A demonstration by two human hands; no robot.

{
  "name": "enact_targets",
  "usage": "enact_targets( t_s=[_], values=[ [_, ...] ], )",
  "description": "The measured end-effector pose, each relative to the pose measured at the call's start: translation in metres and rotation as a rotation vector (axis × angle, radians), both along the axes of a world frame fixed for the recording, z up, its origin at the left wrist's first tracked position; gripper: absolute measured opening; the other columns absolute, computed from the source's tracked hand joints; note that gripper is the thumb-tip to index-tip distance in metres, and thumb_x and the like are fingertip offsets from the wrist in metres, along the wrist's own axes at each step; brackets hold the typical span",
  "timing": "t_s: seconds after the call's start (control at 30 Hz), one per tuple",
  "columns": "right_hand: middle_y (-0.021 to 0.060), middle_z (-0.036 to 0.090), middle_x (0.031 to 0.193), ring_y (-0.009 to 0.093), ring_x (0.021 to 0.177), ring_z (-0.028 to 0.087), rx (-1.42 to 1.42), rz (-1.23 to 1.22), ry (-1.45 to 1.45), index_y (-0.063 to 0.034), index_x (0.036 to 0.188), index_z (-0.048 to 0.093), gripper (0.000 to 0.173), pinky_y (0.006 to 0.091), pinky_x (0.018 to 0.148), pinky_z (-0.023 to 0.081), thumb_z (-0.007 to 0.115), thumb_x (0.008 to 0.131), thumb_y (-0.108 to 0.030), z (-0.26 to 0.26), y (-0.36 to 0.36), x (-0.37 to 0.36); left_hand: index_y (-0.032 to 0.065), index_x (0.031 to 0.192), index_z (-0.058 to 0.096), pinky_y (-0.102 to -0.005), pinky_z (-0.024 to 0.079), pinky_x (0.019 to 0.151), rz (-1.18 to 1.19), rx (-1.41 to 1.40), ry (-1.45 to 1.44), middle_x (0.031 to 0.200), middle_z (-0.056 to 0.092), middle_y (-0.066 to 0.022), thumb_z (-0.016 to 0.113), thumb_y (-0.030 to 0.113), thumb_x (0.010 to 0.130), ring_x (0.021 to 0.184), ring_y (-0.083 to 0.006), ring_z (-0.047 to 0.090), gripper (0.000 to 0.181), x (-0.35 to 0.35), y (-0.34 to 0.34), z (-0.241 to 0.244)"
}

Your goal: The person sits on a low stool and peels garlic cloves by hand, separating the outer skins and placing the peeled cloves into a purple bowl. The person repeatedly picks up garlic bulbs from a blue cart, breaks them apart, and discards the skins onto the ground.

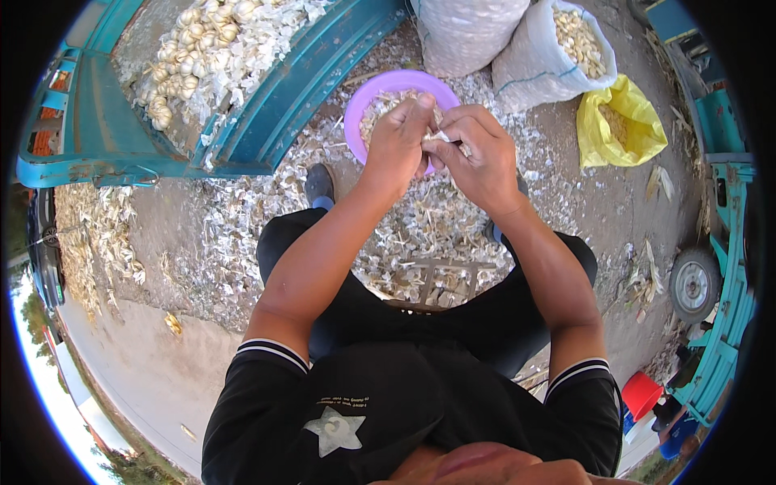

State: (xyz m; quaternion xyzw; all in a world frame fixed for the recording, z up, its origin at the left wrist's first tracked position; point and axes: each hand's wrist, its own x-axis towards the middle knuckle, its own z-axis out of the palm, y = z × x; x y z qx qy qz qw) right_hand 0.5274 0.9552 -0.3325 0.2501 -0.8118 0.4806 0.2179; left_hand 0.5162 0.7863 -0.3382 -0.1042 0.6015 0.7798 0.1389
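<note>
My left hand (397,139) and my right hand (479,154) meet over a purple plastic basin (356,130). Between their fingertips is a small whitish piece of garlic (435,137), pinched from both sides and partly covered by the fingers. Another pale bit, perhaps a clove, shows within the curled fingers of the right hand. Loose garlic cloves (383,104) lie in the basin, which stands on the ground in front of my feet. The hands hide much of its near and right side.
Garlic bulbs (197,36) and skins fill a teal cargo bed (303,79) at upper left. Beyond the basin stand a full white sack (470,36), an open white sack (533,73) of cloves and a yellow sack (645,136). Papery skins (430,224) litter the ground. A person (678,438) is near a red bucket (641,396).
</note>
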Motion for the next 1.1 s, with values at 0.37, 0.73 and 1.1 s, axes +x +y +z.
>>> enact_targets(
  t_s=[0.37, 0.73, 1.1],
  values=[
    [0.0144, 0.078, 0.095, 0.026, 0.082, 0.074, 0.193, -0.155, -0.606, -0.0055, 0.103, 0.071, 0.023, 0.0403, 0.076, 0.060, 0.087, 0.094, -0.020, 0.004, 0.066, 0.003, 0.0089, 0.156, 0.058, -0.0597, 0.033, 0.129, 0.127, -0.116, -0.169, 0.159, 0.057, -0.0167, 0.064, 0.053, 0.114, 0.152, -0.0288, 0.048, 0.061, -0.046, -0.019, -0.014],
    [0.0216, 0.077, 0.128, 0.043, 0.123, 0.072, 0.834, 0.697, -0.870, -0.0148, 0.142, 0.075, 0.048, 0.0525, 0.106, 0.057, 0.082, 0.095, -0.021, -0.068, 0.047, 0.074, 0.0025, 0.161, 0.056, -0.0475, 0.042, 0.130, -0.032, -0.161, 0.206, 0.167, 0.056, -0.0213, 0.081, 0.024, 0.106, 0.160, -0.0327, 0.049, 0.065, -0.004, -0.034, -0.011],
    [0.0216, 0.072, 0.138, 0.042, 0.127, 0.070, 0.826, 0.350, -0.782, -0.0085, 0.150, 0.069, 0.058, 0.0502, 0.111, 0.056, 0.083, 0.096, -0.023, -0.032, 0.062, 0.043, -0.0005, 0.154, 0.064, -0.0448, 0.053, 0.118, 0.549, -0.902, 0.484, 0.154, 0.067, -0.0232, 0.069, 0.016, 0.111, 0.139, -0.0345, 0.068, 0.047, -0.101, -0.244, 0.039]
  ],
)
